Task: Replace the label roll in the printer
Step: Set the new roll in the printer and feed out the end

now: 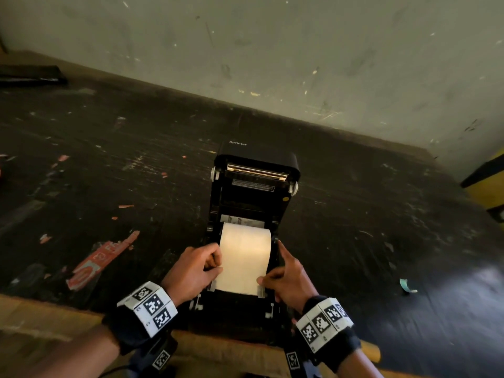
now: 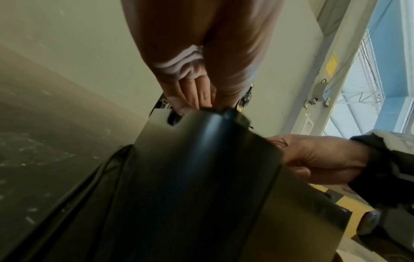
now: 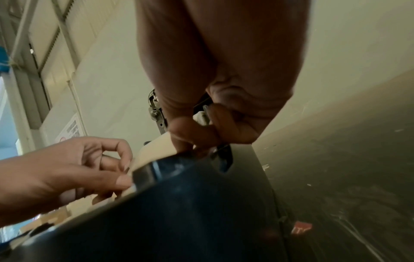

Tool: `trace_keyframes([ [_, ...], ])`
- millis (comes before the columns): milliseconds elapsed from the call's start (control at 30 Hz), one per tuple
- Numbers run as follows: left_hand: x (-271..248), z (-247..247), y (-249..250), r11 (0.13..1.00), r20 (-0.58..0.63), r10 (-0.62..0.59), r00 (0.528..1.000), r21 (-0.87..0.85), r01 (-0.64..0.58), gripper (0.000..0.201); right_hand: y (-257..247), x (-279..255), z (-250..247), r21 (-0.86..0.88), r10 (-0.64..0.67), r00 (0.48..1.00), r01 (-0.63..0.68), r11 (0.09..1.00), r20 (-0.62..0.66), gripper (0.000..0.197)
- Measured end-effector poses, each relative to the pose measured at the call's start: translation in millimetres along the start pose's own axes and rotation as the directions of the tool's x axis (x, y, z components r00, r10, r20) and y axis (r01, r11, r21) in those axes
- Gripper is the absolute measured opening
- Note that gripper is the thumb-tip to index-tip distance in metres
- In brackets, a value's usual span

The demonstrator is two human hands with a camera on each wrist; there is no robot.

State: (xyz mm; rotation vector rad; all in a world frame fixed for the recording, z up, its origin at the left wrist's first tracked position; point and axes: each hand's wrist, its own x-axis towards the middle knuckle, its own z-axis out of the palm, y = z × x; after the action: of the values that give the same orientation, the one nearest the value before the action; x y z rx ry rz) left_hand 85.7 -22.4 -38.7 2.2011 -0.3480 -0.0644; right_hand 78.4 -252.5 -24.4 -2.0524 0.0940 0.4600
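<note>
Overhead, the black printer point(image 1: 253, 214) stands open on the dark table point(image 1: 109, 159), the label roll point(image 1: 245, 241) in its bay with paper drawn forward; the left hand point(image 1: 191, 271) pinches the paper's left edge, the right hand point(image 1: 289, 279) pinches its right edge, forefinger straight along the printer's side. Left wrist: curled fingers point(image 2: 192, 94) meet the printer's edge; right wrist: thumb and fingers point(image 3: 201, 131) pinch the pale paper point(image 3: 156, 148)

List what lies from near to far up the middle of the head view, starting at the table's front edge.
Wooden table edge → printer's front lip → pulled-out label paper → label roll → open printer lid → dark tabletop → wall.
</note>
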Motion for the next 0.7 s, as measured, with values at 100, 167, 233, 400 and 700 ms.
trace_keyframes([
  [100,1.0,-7.2,-1.3,0.999,0.075,-0.012,0.997,-0.038,0.014,0.013,1.3,1.3,1.3,0.028,-0.008,0.999,0.009,1.000,-0.042,0.102],
  [167,0.4,-11.1,-2.7,0.997,0.103,-0.027,0.994,-0.066,0.034,0.014,2.4,1.0,3.6,0.032,0.001,0.999,0.000,0.999,-0.043,0.102],
  [233,-1.4,-9.8,-2.3,0.997,0.073,-0.033,0.997,-0.072,0.038,0.015,2.8,-0.2,4.5,0.022,0.001,1.000,0.000,1.000,-0.026,0.101],
  [400,-4.4,-4.4,2.2,0.997,-0.027,-0.033,0.999,-0.072,0.031,0.017,0.8,-2.3,1.6,0.004,-0.025,1.000,0.025,1.000,-0.012,0.101],
  [700,-4.8,-10.2,-0.7,0.997,-0.008,-0.038,0.999,-0.067,0.037,0.019,4.5,-2.8,6.6,-0.078,-0.082,0.996,0.079,0.994,-0.038,0.101],
])
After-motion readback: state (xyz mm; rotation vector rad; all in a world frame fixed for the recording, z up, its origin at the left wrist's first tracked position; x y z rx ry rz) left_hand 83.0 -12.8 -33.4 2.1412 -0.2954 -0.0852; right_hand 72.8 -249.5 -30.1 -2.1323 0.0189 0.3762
